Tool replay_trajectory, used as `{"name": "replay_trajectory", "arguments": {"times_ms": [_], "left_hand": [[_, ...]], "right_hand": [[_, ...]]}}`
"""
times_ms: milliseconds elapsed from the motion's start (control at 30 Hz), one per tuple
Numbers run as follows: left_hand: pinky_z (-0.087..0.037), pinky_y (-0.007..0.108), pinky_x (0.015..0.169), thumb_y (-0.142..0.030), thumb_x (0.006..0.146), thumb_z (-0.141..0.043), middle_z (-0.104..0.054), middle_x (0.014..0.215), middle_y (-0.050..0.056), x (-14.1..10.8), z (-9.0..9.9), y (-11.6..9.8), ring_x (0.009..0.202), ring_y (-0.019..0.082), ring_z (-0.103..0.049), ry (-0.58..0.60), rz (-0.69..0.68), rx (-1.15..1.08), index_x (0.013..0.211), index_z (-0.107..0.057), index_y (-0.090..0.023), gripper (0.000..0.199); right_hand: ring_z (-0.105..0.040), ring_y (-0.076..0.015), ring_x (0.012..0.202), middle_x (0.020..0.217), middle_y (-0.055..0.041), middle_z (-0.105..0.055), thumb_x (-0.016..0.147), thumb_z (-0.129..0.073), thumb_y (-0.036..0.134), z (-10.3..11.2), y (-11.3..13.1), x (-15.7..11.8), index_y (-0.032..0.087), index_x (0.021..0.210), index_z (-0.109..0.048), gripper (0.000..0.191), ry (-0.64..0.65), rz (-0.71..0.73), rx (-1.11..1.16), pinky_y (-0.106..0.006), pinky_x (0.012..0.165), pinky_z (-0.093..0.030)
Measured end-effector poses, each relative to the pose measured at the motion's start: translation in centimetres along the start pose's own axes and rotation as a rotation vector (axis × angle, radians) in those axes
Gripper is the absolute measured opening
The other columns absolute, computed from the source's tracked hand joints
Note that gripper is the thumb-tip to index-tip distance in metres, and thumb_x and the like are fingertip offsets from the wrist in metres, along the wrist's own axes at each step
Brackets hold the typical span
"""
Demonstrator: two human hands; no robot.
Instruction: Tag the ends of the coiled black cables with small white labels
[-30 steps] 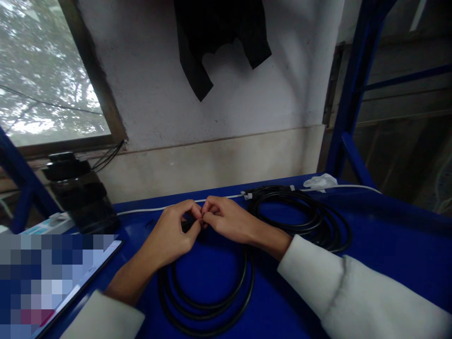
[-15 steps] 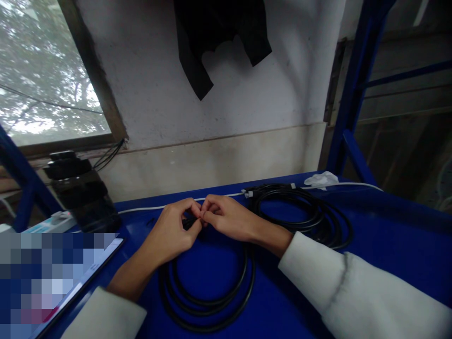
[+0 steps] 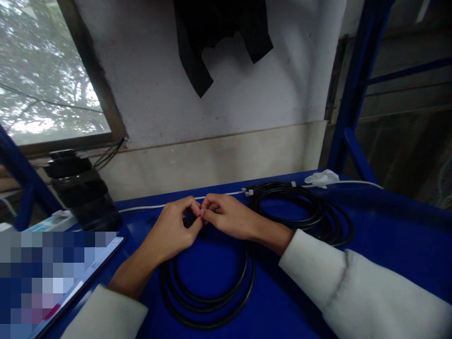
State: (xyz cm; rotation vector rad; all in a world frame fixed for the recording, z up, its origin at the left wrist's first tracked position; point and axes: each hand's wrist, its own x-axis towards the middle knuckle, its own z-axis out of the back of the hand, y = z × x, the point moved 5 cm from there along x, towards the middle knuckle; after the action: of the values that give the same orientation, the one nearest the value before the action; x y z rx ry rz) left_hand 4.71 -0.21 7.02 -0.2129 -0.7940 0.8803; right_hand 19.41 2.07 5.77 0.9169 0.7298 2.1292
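Observation:
A coiled black cable (image 3: 208, 325) lies on the blue tabletop (image 3: 215, 273) in front of me. At the far side of its loops my two hands meet, fingertips nearly together. My left hand (image 3: 175, 227) is closed round a dark part of the cable, partly visible between thumb and forefinger. With thumb and fingers pinched, my right hand (image 3: 226, 217) works at the same spot; what its fingertips hold is hidden. Both wrists rest above the coil's upper edge.
Behind my right hand lies a second bundle of coiled black cable (image 3: 339, 228) with pale ends. A white cord (image 3: 141, 208) runs along the back edge past crumpled white plastic (image 3: 322, 177). To the left stand a dark bottle (image 3: 81, 193) and a tablet-like screen (image 3: 88, 270), partly blurred out.
Hardly anything differs. My hands stay pinched together at the same place, and the view has shifted very slightly.

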Motion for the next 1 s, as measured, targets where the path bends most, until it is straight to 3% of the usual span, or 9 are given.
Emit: {"name": "replay_trajectory", "arguments": {"times_ms": [700, 1000], "left_hand": [[-0.050, 0.035, 0.076, -0.016, 0.081, -0.062, -0.070, 0.077, 0.001, -0.03, 0.06, -0.16, 0.076, 0.021, -0.067, 0.007, -0.031, 0.083, 0.066, -0.058, -0.022, 0.017], [-0.048, 0.032, 0.068, -0.016, 0.080, -0.064, -0.069, 0.076, 0.000, -0.06, -0.02, 0.17, 0.071, 0.019, -0.065, 0.005, -0.021, 0.109, 0.076, -0.056, -0.023, 0.011]], "right_hand": [[-0.066, -0.0183, 0.080, 0.088, -0.0039, -0.073, 0.089, -0.063, 0.012, 0.08, 0.13, -0.10, 0.018, 0.092, -0.068, 0.008, 0.003, -0.012, -0.003, -0.026, 0.067, -0.044], [-0.067, -0.0194, 0.082, 0.091, -0.0050, -0.074, 0.091, -0.062, 0.015, 0.03, 0.16, 0.01, 0.017, 0.095, -0.070, 0.008, -0.009, 0.049, -0.065, -0.027, 0.069, -0.045]]}}
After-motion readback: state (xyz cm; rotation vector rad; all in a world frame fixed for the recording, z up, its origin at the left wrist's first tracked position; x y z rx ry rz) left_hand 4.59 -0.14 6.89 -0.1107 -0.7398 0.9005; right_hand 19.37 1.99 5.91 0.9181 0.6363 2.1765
